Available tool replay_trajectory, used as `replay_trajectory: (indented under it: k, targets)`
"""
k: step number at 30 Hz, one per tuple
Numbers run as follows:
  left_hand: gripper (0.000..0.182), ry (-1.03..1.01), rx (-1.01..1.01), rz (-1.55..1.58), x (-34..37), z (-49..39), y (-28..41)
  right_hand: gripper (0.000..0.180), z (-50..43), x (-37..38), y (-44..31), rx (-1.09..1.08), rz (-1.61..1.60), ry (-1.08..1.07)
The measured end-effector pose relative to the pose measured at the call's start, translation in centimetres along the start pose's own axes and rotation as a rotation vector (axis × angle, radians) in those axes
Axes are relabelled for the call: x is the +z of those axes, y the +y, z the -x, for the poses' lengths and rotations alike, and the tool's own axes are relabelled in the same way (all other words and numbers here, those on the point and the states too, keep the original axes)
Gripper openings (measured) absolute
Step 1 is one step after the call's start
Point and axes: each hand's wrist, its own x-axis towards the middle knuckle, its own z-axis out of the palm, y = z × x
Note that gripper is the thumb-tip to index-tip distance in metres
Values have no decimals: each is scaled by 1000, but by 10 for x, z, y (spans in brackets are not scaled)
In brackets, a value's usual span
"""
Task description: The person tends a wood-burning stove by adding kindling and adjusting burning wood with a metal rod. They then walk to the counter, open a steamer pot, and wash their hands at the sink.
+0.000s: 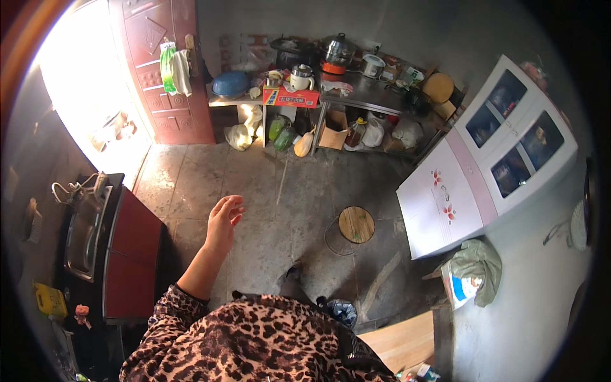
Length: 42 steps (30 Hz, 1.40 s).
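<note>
My left hand [224, 222] hangs over the tiled floor [258, 248], with its fingers loosely curled and apart and nothing in them. It is nearest to the red-fronted sink cabinet [133, 255] on the left, but does not touch it. My right hand is out of view. Ahead of my foot stands a round stool [356, 224] with a wooden top and a thin metal frame; small green bits lie on its seat. Beside my body is a bin with a dark plastic liner [344, 313].
A steel sink [83, 234] is set in the cabinet. A maroon door [167, 76] stands ajar by the bright doorway. Along the far wall, a metal counter [365, 90] carries a blue basin [230, 84] and a white electric pot [301, 77]. A white cupboard [482, 162] stands right.
</note>
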Motion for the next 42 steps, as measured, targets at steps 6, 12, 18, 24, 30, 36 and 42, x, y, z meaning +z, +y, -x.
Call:
replay_trajectory:
  k: [6, 12, 18, 24, 30, 36, 42]
  targets:
    - [17, 348, -183, 82, -14, -80, -21, 27, -76, -94, -79, -125, 0, 72]
    - [16, 417, -20, -8, -20, -126, -23, 32, -185, -249, -281, -566, 145, 163]
    - [15, 481, -151, 51, 14, -246, -41, 32, -262, -341, -438, -844, -223, 350]
    - [15, 197, -119, 32, 100, -370, -51, 21, -257, -297, -346, -916, 253, 353]
    - [9, 90, -179, -83, 186, -472, -47, 25, -225, -275, -273, -49, -141, -13]
    - [12, 127, -143, -34, 209, -507, -66, 32, -275, -348, -325, -77, -95, -49]
    - [16, 435, -216, 101, 212, -519, -90, 42, -396, -515, -534, -667, 227, 95]
